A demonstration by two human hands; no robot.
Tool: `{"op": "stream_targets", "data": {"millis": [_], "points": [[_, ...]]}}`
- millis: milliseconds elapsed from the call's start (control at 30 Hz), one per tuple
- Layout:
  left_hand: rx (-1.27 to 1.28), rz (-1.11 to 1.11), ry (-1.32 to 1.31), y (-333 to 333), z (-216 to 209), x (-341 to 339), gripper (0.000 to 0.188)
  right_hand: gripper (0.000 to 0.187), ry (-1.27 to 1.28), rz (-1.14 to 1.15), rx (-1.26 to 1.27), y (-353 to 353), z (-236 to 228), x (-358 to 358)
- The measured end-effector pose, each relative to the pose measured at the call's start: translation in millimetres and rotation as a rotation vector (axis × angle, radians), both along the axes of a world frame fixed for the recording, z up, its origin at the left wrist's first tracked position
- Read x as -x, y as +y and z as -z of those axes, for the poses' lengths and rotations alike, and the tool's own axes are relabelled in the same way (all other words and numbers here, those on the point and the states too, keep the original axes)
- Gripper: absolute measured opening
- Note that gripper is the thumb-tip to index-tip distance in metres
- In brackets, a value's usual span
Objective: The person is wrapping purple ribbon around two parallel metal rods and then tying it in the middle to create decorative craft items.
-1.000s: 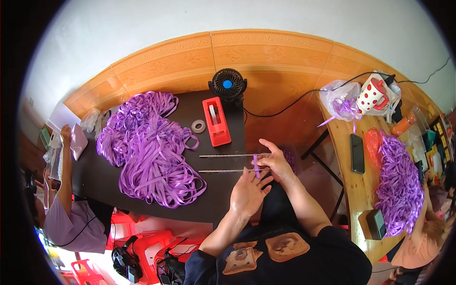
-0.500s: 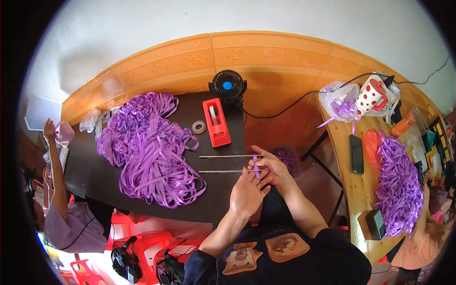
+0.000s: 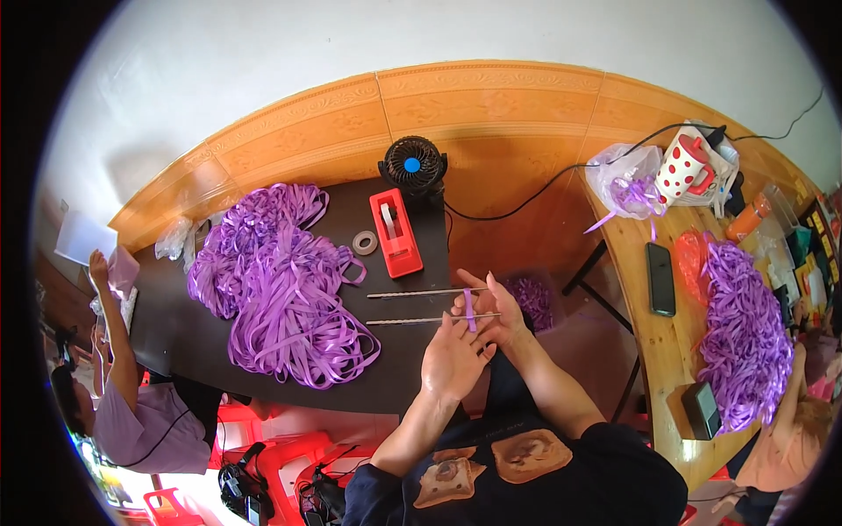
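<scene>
Two thin metal rods (image 3: 408, 322) run side by side from over the dark table's right edge toward my hands. A short strip of purple ribbon (image 3: 469, 310) crosses both rods. My left hand (image 3: 451, 361) is palm up below the ribbon, its fingers apart and the thumb near the lower rod. From the right, my right hand (image 3: 502, 317) reaches in at the rods' ends, thumb raised and fingers spread around the ribbon; some fingertips are hidden behind it. Left of the rods lies a big heap of purple ribbon (image 3: 294, 298) on the dark table (image 3: 193, 346).
A red tape dispenser (image 3: 396, 235), a tape roll (image 3: 364, 243) and a black fan (image 3: 413, 165) stand on the dark table. To the right, a wooden table (image 3: 653, 368) holds a phone (image 3: 660, 279), more ribbon (image 3: 744, 337) and a dotted cup (image 3: 680, 173). Co-workers sit at both sides.
The view has shifted slightly. My right thumb stands up more and its fingers have opened away from the ribbon; the left hand has hardly moved. The ribbon still crosses both rods.
</scene>
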State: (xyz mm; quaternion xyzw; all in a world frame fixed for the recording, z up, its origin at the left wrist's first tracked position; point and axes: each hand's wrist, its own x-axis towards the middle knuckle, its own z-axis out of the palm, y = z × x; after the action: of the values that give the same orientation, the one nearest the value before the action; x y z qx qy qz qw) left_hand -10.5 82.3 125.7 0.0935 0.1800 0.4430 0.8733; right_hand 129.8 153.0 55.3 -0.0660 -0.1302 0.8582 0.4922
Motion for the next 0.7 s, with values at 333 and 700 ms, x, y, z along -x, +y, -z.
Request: {"op": "stream_targets", "data": {"millis": [333, 700], "points": [[0.01, -0.014, 0.047, -1, -4, -2, 0.057, 0.05, -0.077, -0.014, -0.043, -3, -9, -7], [0.01, -0.017, 0.051, -2, -2, -1, 0.059, 0.025, -1.16, 0.908, -0.375, -16, -31, -22]]}}
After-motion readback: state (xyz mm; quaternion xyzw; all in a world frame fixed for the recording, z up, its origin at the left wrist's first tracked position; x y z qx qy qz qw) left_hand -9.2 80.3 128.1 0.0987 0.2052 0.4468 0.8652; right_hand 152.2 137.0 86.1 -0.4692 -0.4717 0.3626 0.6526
